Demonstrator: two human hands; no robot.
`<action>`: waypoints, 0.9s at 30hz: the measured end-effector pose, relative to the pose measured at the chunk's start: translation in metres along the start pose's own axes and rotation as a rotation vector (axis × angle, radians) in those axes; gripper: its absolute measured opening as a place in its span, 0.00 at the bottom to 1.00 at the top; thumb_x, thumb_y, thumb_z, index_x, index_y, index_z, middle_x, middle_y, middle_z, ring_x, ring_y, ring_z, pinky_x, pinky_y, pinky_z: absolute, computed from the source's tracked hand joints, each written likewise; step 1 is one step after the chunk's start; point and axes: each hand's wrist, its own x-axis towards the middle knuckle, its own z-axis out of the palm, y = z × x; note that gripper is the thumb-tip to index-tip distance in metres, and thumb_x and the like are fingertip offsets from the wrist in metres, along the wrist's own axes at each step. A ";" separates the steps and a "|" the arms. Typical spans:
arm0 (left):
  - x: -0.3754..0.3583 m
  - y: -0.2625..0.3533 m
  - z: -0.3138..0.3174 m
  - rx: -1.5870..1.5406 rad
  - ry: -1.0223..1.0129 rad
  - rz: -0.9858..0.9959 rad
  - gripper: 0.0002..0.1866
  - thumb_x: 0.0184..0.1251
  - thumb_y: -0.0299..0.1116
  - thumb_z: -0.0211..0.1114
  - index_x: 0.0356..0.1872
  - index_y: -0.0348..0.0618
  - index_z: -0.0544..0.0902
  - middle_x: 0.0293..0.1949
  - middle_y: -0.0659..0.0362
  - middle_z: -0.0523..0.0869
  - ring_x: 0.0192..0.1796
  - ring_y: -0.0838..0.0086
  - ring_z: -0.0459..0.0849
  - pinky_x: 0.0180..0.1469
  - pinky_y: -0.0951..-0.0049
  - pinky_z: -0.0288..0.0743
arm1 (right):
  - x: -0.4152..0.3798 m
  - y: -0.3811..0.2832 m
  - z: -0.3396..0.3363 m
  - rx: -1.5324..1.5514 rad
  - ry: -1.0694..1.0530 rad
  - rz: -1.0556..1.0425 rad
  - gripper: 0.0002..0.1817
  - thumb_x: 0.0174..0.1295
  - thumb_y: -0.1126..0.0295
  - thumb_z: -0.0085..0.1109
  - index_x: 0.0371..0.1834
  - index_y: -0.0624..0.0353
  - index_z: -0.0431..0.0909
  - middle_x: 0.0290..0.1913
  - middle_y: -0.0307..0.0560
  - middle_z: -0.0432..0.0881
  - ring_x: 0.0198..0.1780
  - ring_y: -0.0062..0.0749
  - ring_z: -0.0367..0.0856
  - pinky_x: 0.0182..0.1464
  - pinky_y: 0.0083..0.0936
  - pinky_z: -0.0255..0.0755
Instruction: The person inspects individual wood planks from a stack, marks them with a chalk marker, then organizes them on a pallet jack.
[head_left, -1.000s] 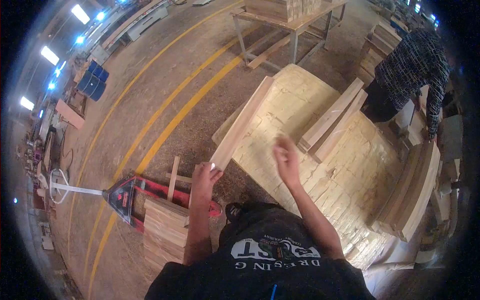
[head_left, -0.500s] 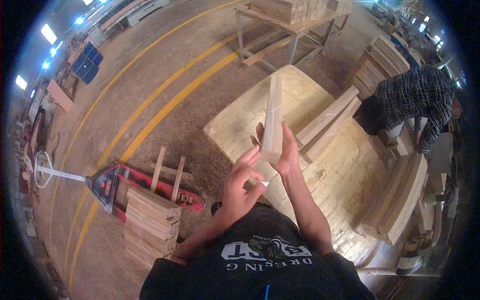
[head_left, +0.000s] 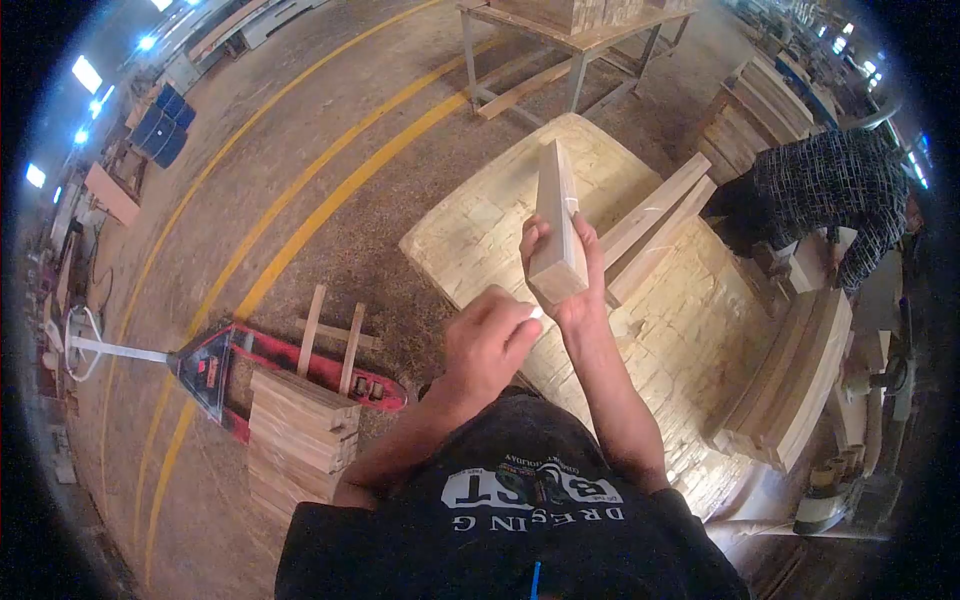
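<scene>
My right hand (head_left: 590,292) is wrapped around a wooden block (head_left: 558,225) from beneath, with fingers and thumb on its two sides. The near end face of the block points toward me, and a faint white line crosses its side. My left hand (head_left: 486,345) is closed, pinching a small white piece of chalk (head_left: 537,312) just below and left of that end, apart from the wood. Two more wooden pieces (head_left: 652,215) lie side by side beyond my right hand, one with a white mark.
Under the wood is a pale, cracked-surface table (head_left: 470,225). A curved wood stack (head_left: 790,385) stands at right, near a bent-over person (head_left: 825,190). To the left are a red pallet truck (head_left: 285,350) and a wood stack (head_left: 300,425). A metal-legged table (head_left: 575,45) stands behind.
The wooden block has turned and tipped in my right hand, whose fingers now wrap both sides. My left hand has closed more and moved slightly right with the chalk. The view has shifted slightly.
</scene>
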 end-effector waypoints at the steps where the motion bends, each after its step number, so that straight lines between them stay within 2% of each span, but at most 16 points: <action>1: 0.001 0.003 0.003 -0.001 0.006 0.002 0.10 0.53 0.23 0.72 0.36 0.41 0.81 0.30 0.56 0.81 0.31 0.62 0.84 0.31 0.66 0.78 | 0.000 0.000 -0.002 0.022 -0.056 0.005 0.20 0.67 0.62 0.58 0.54 0.64 0.67 0.43 0.54 0.76 0.42 0.37 0.80 0.49 0.33 0.83; 3: 0.005 0.013 0.008 -0.047 -0.070 0.022 0.12 0.52 0.24 0.73 0.37 0.43 0.81 0.30 0.56 0.80 0.31 0.61 0.83 0.32 0.64 0.78 | -0.003 0.000 -0.006 0.032 -0.117 0.020 0.18 0.67 0.62 0.58 0.52 0.62 0.67 0.41 0.53 0.75 0.42 0.37 0.78 0.49 0.33 0.82; 5: 0.003 0.014 0.012 0.005 -0.091 0.089 0.13 0.51 0.25 0.73 0.38 0.44 0.80 0.31 0.57 0.80 0.30 0.62 0.84 0.31 0.65 0.79 | -0.012 0.005 -0.007 0.114 -0.079 -0.055 0.19 0.67 0.62 0.58 0.52 0.63 0.67 0.41 0.53 0.75 0.43 0.37 0.78 0.49 0.33 0.82; 7: -0.008 0.009 0.020 0.064 -0.176 0.182 0.12 0.51 0.26 0.72 0.36 0.44 0.79 0.31 0.57 0.80 0.29 0.64 0.84 0.29 0.66 0.79 | -0.014 0.004 -0.011 0.152 -0.054 -0.030 0.19 0.67 0.62 0.58 0.52 0.64 0.68 0.41 0.53 0.76 0.43 0.37 0.78 0.50 0.33 0.82; 8: -0.010 0.009 0.019 0.083 -0.187 0.240 0.11 0.51 0.27 0.71 0.33 0.44 0.77 0.30 0.58 0.79 0.28 0.66 0.84 0.28 0.67 0.79 | -0.015 0.004 -0.012 0.188 -0.077 -0.007 0.18 0.68 0.62 0.58 0.51 0.64 0.69 0.41 0.53 0.76 0.43 0.37 0.77 0.50 0.34 0.82; 11: -0.016 0.008 0.021 0.087 -0.155 0.337 0.11 0.51 0.28 0.71 0.31 0.44 0.76 0.29 0.58 0.79 0.27 0.65 0.84 0.27 0.66 0.78 | -0.018 0.004 -0.010 0.230 -0.113 0.019 0.17 0.69 0.62 0.56 0.51 0.64 0.70 0.41 0.53 0.75 0.43 0.38 0.77 0.51 0.34 0.82; 15: -0.020 0.002 0.023 0.034 -0.165 0.328 0.11 0.52 0.26 0.71 0.33 0.43 0.77 0.28 0.58 0.80 0.27 0.65 0.83 0.27 0.66 0.78 | -0.017 0.003 -0.005 0.218 -0.110 0.025 0.16 0.71 0.60 0.52 0.51 0.63 0.71 0.40 0.52 0.75 0.43 0.37 0.77 0.52 0.35 0.81; 19: -0.008 0.000 0.022 0.090 -0.057 0.260 0.10 0.53 0.23 0.70 0.33 0.42 0.77 0.25 0.57 0.79 0.26 0.64 0.83 0.27 0.64 0.78 | -0.015 0.003 -0.004 0.207 -0.089 -0.002 0.16 0.72 0.59 0.50 0.51 0.62 0.70 0.38 0.51 0.75 0.41 0.37 0.78 0.51 0.35 0.81; 22: 0.002 -0.006 0.025 0.088 -0.059 0.348 0.09 0.54 0.24 0.70 0.32 0.42 0.77 0.26 0.56 0.80 0.27 0.63 0.83 0.27 0.63 0.78 | -0.009 0.003 -0.011 0.129 -0.075 -0.027 0.16 0.73 0.59 0.49 0.51 0.61 0.69 0.38 0.51 0.75 0.40 0.37 0.78 0.50 0.35 0.81; 24: 0.013 -0.020 0.025 0.192 -0.065 0.402 0.08 0.55 0.25 0.69 0.33 0.43 0.78 0.24 0.57 0.79 0.26 0.63 0.84 0.26 0.64 0.78 | -0.006 0.002 -0.013 0.030 -0.109 0.004 0.16 0.72 0.59 0.50 0.51 0.61 0.68 0.38 0.51 0.76 0.39 0.36 0.78 0.48 0.34 0.81; 26: 0.032 -0.019 0.013 0.283 0.033 0.339 0.07 0.57 0.27 0.69 0.31 0.44 0.78 0.23 0.56 0.80 0.26 0.62 0.83 0.27 0.64 0.78 | -0.009 0.005 -0.003 -0.061 -0.090 -0.008 0.18 0.70 0.58 0.52 0.51 0.62 0.68 0.38 0.51 0.76 0.39 0.36 0.78 0.48 0.34 0.81; 27: 0.045 -0.023 0.004 0.306 0.140 0.187 0.06 0.59 0.27 0.69 0.31 0.43 0.78 0.24 0.56 0.81 0.25 0.64 0.83 0.27 0.65 0.78 | -0.012 0.006 -0.001 -0.147 -0.065 -0.021 0.19 0.69 0.58 0.53 0.52 0.62 0.67 0.37 0.51 0.76 0.39 0.36 0.79 0.48 0.34 0.81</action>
